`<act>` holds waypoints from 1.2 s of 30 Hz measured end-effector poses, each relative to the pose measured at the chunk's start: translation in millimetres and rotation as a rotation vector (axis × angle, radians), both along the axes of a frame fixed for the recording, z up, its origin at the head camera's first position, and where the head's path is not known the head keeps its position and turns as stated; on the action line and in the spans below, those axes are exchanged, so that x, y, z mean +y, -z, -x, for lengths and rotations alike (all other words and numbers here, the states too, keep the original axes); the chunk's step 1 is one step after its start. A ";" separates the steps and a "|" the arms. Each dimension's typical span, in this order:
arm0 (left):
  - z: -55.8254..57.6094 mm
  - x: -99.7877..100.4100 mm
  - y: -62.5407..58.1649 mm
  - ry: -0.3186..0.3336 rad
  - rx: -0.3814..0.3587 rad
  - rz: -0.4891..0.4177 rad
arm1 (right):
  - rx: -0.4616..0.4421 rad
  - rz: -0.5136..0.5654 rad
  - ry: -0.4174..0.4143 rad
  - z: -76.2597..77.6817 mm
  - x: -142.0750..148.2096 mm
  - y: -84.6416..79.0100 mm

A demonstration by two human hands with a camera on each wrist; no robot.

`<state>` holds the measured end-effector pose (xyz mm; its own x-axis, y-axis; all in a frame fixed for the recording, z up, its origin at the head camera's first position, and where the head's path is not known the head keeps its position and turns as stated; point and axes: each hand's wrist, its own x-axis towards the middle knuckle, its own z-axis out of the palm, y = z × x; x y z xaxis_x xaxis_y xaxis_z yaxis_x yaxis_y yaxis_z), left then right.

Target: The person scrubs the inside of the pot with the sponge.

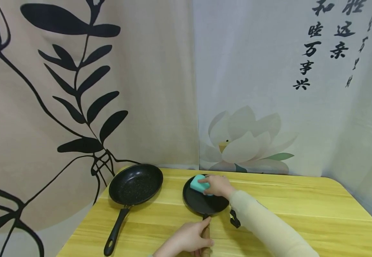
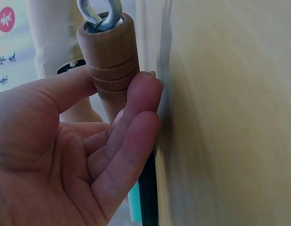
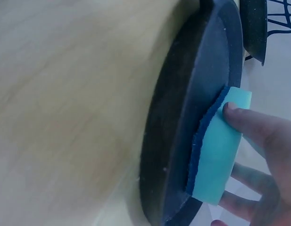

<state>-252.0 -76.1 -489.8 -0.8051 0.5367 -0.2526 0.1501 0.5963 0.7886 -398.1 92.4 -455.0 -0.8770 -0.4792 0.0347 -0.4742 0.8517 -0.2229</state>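
Observation:
My left hand (image 1: 190, 237) grips the brown wooden handle (image 2: 110, 56) of a small black frying pan (image 1: 202, 202); a metal hanging ring (image 2: 105, 19) shows at the handle's end. My right hand (image 1: 217, 185) pinches a turquoise sponge (image 1: 198, 184) between thumb and fingers. In the right wrist view, the sponge's dark blue scouring side faces the inside of the pan and appears to touch it. The pan lies on the yellow wood-grain table (image 1: 269, 200).
A larger black frying pan (image 1: 136, 185) with a black handle (image 1: 116, 230) stands to the left on the table. Behind the table hang curtains, one with dark leaves and one with a lotus and characters. A black band (image 1: 234, 218) is on my right wrist.

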 end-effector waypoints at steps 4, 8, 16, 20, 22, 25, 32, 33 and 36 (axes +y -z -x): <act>16.7 -4.4 32.8 0.022 0.008 -0.025 | 0.000 -0.005 0.012 0.9 3.0 -0.2; 21.7 -5.3 39.8 0.034 -0.012 -0.038 | -0.003 -0.005 0.013 0.6 5.2 -1.8; 5.3 -1.2 6.5 0.044 0.041 0.052 | -0.021 0.001 -0.003 -0.7 7.4 -5.9; 4.6 -1.2 6.4 0.052 0.053 0.059 | -0.026 -0.011 0.001 -2.4 9.4 -7.9; 4.1 -0.9 6.5 0.045 0.058 0.047 | -0.023 -0.021 0.008 -2.7 10.5 -8.1; 3.3 -0.8 6.8 0.038 0.069 0.050 | -0.018 -0.025 0.017 -3.6 12.3 -8.5; -1.4 -1.0 -4.2 0.043 0.040 0.047 | -0.008 -0.018 0.019 -4.6 18.7 -8.5; -3.4 -0.6 -8.0 0.039 0.028 0.033 | -0.008 -0.014 0.017 -4.7 19.8 -8.2; -9.0 0.4 -17.7 0.023 0.001 0.006 | -0.011 -0.010 0.016 -5.9 23.5 -7.4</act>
<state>-243.1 -75.7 -472.1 -0.7927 0.5537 -0.2551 0.1649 0.5976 0.7846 -392.2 116.0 -447.7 -0.8851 -0.4650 0.0200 -0.4576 0.8616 -0.2198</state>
